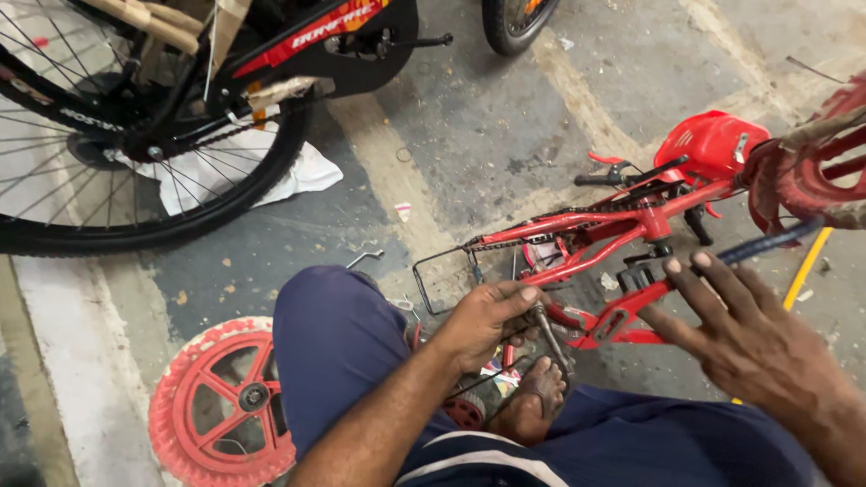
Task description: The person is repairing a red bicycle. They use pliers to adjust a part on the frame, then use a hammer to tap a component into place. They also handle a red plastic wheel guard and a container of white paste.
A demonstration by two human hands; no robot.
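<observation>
A small red bicycle frame (622, 225) lies on the concrete floor in front of me, with its chain and a red chain guard (708, 142) showing. My left hand (487, 320) is shut on a dark metal tool (550, 335) that points down at the frame's lower tube near my bare foot (537, 397). My right hand (749, 334) hovers over the frame at the right with fingers spread and nothing in it.
A red spoked wheel (216, 406) lies at lower left by my blue-trousered knee. A large black bicycle wheel (135, 126) and frame stand at upper left over a white cloth (307, 171). A wire basket (446, 280) and a yellow strip (807, 266) lie nearby.
</observation>
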